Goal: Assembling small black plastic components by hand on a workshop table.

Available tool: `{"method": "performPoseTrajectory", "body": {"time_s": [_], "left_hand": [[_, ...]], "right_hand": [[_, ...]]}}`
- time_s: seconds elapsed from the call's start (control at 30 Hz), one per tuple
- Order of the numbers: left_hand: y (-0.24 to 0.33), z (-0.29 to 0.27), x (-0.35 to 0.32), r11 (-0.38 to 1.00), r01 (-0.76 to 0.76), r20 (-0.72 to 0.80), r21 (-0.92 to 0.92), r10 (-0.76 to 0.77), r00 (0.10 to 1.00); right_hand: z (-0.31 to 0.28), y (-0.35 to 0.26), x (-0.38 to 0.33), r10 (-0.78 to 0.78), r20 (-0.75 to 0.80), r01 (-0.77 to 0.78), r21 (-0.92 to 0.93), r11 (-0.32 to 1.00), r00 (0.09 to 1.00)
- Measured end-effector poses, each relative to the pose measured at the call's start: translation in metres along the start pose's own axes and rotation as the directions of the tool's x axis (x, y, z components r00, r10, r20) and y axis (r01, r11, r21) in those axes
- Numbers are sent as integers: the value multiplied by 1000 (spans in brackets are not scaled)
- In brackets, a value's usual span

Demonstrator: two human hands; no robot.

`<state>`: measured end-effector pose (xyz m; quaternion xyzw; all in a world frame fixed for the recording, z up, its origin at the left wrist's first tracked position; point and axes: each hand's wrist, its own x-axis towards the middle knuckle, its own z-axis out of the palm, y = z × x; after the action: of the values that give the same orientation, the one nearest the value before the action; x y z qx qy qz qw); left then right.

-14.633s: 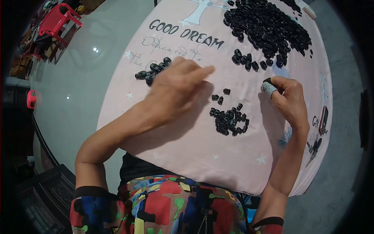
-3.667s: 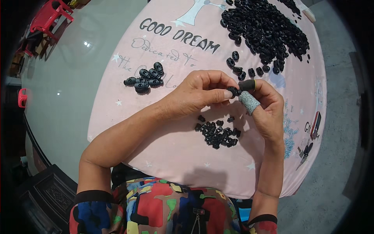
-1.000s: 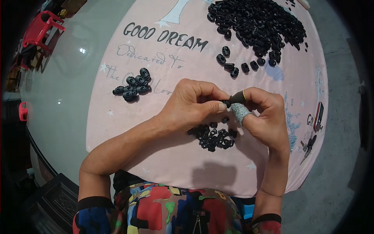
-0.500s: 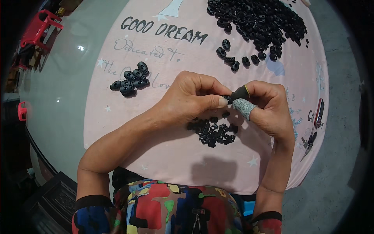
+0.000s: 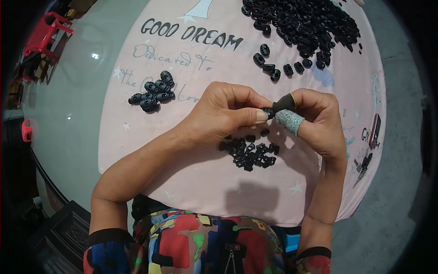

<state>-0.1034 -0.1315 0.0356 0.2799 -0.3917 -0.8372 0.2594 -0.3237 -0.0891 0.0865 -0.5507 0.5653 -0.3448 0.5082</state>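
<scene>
My left hand (image 5: 223, 116) and my right hand (image 5: 315, 123) meet above the pink cloth (image 5: 182, 150), pinching one small black plastic part (image 5: 269, 112) between their fingertips. A grey fabric cot covers my right thumb and a black cot my right forefinger. Directly under the hands lies a small heap of tiny black pieces (image 5: 250, 151). To the left sits a cluster of oval black parts (image 5: 153, 91). A large pile of black parts (image 5: 303, 25) spreads at the top right, with a few strays (image 5: 273, 68) near it.
The pink cloth bears printed lettering and stars and covers a round glass table (image 5: 68, 100). A red plastic stool (image 5: 45, 32) stands at the far left. Grey floor shows on the right. My patterned clothing fills the bottom edge.
Both hands stay together on the small black part, with only slight finger movement. The view has shifted a little.
</scene>
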Motion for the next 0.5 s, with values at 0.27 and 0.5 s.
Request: {"method": "performPoseTrajectory", "body": {"time_s": [0.27, 0.5], "left_hand": [[3, 1, 2, 991, 8, -9, 131, -7, 1000], [2, -1, 2, 998, -12, 15, 62, 11, 1000]], "right_hand": [[4, -3, -3, -26, -1, 26, -62, 998, 1000], [14, -2, -5, -263, -93, 212, -370, 905, 960]]}}
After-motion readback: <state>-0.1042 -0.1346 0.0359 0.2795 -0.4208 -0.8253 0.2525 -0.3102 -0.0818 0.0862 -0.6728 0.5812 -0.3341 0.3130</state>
